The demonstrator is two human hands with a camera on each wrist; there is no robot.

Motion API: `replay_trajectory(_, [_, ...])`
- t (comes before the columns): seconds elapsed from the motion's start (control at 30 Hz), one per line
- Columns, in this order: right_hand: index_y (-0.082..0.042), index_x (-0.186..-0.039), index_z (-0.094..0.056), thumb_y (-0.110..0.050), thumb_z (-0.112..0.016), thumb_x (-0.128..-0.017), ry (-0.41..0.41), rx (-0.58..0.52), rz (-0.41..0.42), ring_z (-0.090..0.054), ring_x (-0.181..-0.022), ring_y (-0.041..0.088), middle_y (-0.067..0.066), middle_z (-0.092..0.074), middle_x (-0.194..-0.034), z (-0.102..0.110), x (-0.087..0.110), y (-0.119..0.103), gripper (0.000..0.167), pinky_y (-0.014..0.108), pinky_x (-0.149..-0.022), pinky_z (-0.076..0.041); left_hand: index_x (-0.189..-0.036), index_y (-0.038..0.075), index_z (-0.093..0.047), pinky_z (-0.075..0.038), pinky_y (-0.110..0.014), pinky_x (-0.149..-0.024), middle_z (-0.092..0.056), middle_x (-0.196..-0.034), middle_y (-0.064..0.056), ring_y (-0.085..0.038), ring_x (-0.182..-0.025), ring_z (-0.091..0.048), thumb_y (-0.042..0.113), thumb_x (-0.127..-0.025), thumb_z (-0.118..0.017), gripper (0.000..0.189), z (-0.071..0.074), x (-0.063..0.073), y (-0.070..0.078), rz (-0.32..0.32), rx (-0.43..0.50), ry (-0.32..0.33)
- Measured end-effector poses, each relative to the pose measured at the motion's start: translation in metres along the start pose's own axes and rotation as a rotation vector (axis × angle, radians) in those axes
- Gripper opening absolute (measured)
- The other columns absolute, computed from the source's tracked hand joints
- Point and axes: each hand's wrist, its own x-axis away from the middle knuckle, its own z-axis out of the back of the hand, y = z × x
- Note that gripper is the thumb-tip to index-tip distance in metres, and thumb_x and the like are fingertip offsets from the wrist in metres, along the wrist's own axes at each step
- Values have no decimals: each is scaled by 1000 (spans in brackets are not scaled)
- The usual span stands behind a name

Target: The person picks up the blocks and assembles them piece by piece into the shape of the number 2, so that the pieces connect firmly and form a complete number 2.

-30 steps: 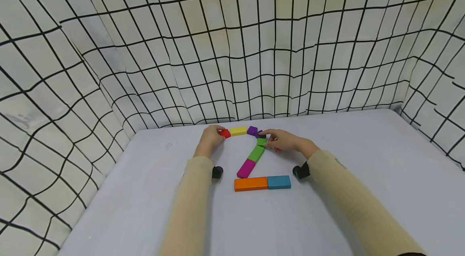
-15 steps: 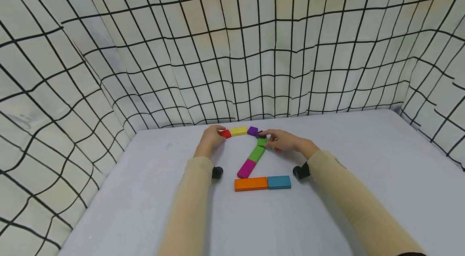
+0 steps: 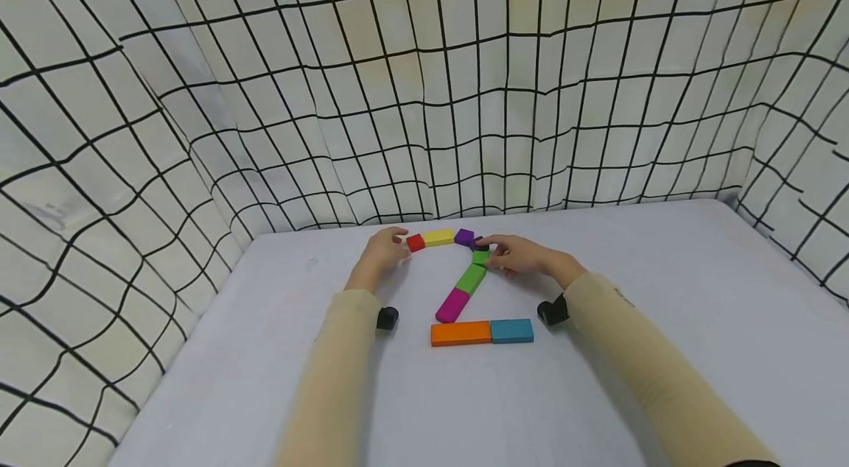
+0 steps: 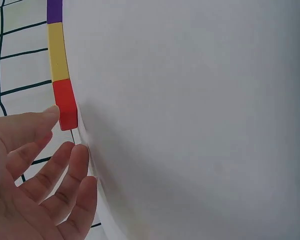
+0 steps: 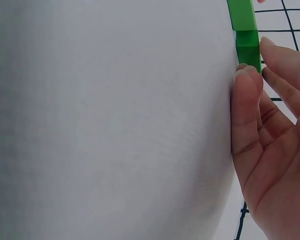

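Coloured blocks form a figure like a 2 on the white table. At its upper left end is a red block (image 3: 415, 242), followed by a yellow block (image 3: 438, 237) and two purple blocks (image 3: 464, 236). My left hand (image 3: 383, 250) is beside the red block with fingers loosely spread; in the left wrist view the thumb tip is right at its edge. My right hand (image 3: 520, 255) pinches at the bend, thumb and fingertips against the small green block (image 5: 248, 56), index fingertip over the second purple block. A longer green block (image 3: 471, 279) and a magenta block (image 3: 452, 306) slant down-left.
An orange block (image 3: 460, 333) and a blue block (image 3: 511, 331) lie end to end as the bottom row, between the forearms. A black grid net (image 3: 464, 121) over white sheeting stands behind the white table (image 3: 265, 349) and along its sides.
My left hand has loosened from the red block and drawn slightly left, leaving a small gap. The right hand keeps its place, and the blocks lie as before.
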Motion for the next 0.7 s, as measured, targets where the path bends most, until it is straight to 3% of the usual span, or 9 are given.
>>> replay_trajectory(0.37, [-13, -156, -43, -26, -60, -105, -15, 1, 17, -59, -87, 22, 14, -60, -114, 4, 2, 1, 55, 32, -82, -50, -150, 5, -50, -40, -52, -110, -52, -147, -20, -39, -133, -51, 14, -101, -60, 50, 11, 17, -9, -63, -47, 3])
replay_trajectory(0.53, [-13, -156, -43, -26, -59, -106, -11, -4, 53, -63, -91, 22, 16, -61, -124, 8, 8, 0, 55, 35, -87, -53, -151, 3, -47, -42, -52, -109, -51, -149, -22, -39, -131, -54, 16, -102, -59, 53, 20, 26, -16, -129, -97, 26])
replay_trajectory(0.7, [-12, -156, -43, -25, -56, -107, 16, 2, 92, -64, -95, 23, 19, -61, -133, 14, 18, -2, 53, 38, -89, -54, -156, 5, -40, -39, -55, -111, -44, -155, -21, -42, -138, -47, 20, -104, -57, 57, 30, 38, -18, -162, -120, 38])
